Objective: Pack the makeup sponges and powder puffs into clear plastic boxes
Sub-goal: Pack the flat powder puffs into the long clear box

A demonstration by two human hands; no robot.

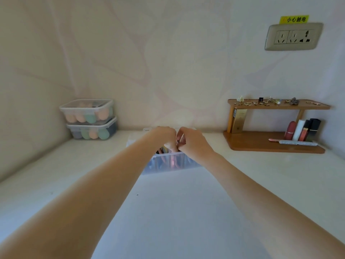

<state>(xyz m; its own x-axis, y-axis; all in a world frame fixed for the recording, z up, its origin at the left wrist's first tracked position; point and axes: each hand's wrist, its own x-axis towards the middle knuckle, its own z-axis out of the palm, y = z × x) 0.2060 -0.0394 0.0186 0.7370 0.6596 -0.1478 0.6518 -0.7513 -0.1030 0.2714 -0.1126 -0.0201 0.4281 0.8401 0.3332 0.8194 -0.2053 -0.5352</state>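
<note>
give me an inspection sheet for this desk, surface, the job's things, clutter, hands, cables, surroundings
Surface: white desk, a few dark specks.
Job's things: open clear box at centre with colourful contents; two closed clear boxes of sponges, upper stacked on lower, in the back left corner.
Clutter: wooden shelf at right with lipsticks, a gold carton and small jewellery on top.
Hands: left hand and right hand meet over the open box, fingers curled; what they hold is hidden.
Cables: nothing seen.
Surroundings: pale wall, socket panel with yellow label.
</note>
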